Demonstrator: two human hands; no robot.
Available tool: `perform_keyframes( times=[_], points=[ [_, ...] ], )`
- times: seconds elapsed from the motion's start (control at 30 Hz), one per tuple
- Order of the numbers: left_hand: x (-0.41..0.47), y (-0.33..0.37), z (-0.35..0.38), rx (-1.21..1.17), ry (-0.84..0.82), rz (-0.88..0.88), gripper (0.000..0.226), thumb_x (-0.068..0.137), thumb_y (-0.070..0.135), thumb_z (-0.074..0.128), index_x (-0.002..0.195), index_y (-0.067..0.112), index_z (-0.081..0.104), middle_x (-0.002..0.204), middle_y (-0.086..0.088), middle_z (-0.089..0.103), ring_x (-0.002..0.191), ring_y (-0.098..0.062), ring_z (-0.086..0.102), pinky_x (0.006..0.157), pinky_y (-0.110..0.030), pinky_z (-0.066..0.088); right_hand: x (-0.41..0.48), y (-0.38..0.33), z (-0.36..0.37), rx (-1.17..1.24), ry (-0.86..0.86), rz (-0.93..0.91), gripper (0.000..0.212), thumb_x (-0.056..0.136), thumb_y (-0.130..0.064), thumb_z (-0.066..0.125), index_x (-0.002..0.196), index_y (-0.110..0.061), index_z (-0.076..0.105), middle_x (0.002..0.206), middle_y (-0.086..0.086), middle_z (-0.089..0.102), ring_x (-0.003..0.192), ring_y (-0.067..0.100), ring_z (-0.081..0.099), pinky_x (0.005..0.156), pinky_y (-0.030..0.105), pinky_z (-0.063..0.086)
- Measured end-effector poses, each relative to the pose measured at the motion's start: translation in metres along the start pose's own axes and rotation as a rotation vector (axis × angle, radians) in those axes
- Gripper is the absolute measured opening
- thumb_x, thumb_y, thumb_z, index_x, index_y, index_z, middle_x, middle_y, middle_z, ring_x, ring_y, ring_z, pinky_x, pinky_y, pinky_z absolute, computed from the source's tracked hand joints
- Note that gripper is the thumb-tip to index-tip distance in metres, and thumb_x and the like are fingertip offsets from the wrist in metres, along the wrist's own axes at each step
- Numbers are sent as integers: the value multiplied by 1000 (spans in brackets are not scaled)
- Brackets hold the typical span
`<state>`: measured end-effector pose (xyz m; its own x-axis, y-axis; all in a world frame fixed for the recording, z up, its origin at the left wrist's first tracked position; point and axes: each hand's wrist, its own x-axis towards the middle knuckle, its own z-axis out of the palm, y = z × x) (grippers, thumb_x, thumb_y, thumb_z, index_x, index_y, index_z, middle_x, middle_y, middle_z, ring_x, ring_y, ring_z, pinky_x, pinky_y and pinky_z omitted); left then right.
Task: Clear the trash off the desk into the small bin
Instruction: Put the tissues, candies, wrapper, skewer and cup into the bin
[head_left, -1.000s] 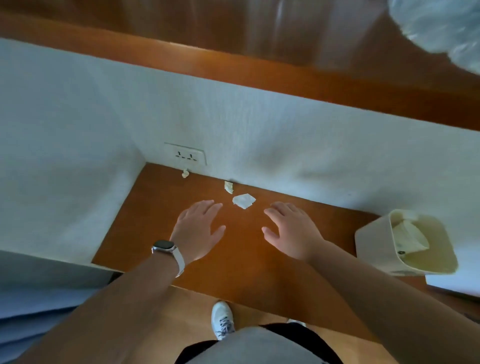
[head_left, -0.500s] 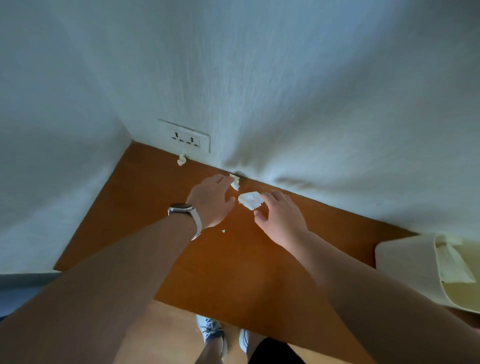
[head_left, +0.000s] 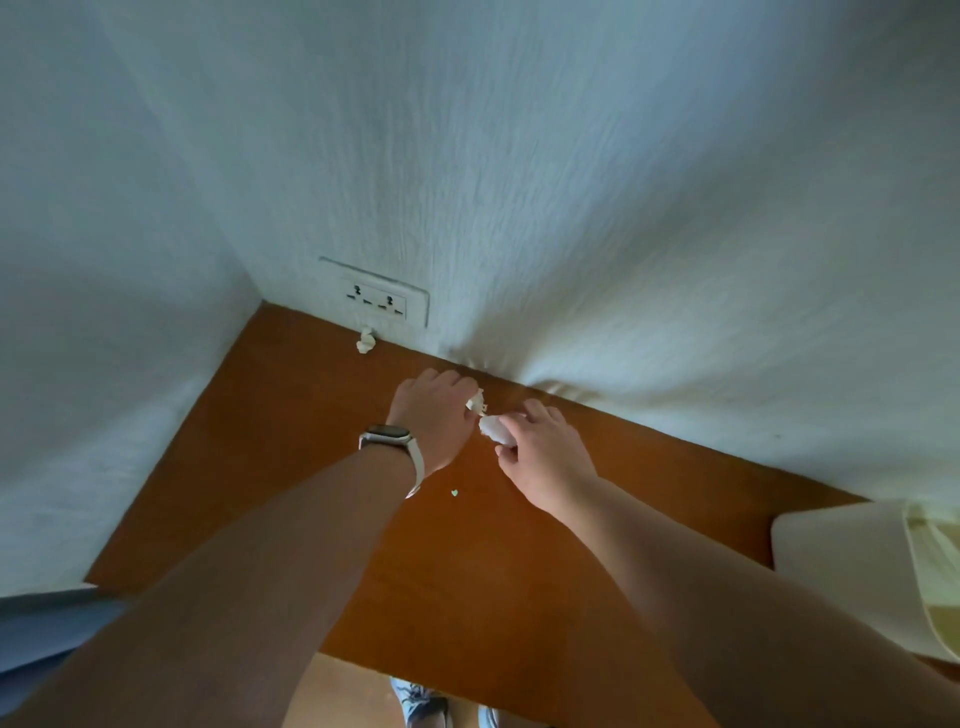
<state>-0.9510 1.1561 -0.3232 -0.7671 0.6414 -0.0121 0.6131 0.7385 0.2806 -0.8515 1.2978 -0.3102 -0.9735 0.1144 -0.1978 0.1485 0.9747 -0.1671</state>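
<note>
On the brown desk (head_left: 291, 467), close to the back wall, my left hand (head_left: 434, 415) pinches a small crumpled paper scrap (head_left: 475, 401) between its fingertips. Right beside it, my right hand (head_left: 545, 457) closes its fingers on a larger white paper wad (head_left: 492, 427). Another small crumpled scrap (head_left: 365, 343) lies alone by the wall under the socket. The cream small bin (head_left: 841, 566) stands at the desk's right end, partly cut off by the frame, with paper inside.
A white wall socket (head_left: 376, 301) sits just above the desk's back edge. White walls close the desk at the back and the left. A tiny pale speck (head_left: 455, 492) lies between my wrists. My shoes (head_left: 423, 706) show below the desk's front edge.
Both hands reached forward to the wall and closed on the two paper pieces: the left on the small scrap, the right on the bigger wad. The camera view dipped closer.
</note>
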Motion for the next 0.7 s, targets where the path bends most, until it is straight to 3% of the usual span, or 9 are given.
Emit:
perform_keyframes(
  times=[0.23,0.4,0.7],
  points=[
    [-26,-15,-1,-49,42,2,21,96,28,52,114,22,62,115,3,60,104,-16,55,85,-34,51,-11,-13,5,66,28,-4,18,96,-23,52,110,-16,61,96,-4,53,83,12,49,72,24,47],
    [-30,-15,-2,-31,31,63,20,98,30,51,108,19,64,108,4,65,100,-15,57,82,-29,49,-27,-15,7,111,16,72,14,96,-25,53,102,-16,63,87,-7,54,73,9,53,60,19,45],
    [-44,11,-18,-136,10,32,13,95,26,57,87,18,64,78,6,60,71,-9,53,58,-18,40,-62,-4,-17,192,45,176,21,97,-25,51,113,-16,61,96,-7,58,80,9,54,67,20,48]
  ],
)
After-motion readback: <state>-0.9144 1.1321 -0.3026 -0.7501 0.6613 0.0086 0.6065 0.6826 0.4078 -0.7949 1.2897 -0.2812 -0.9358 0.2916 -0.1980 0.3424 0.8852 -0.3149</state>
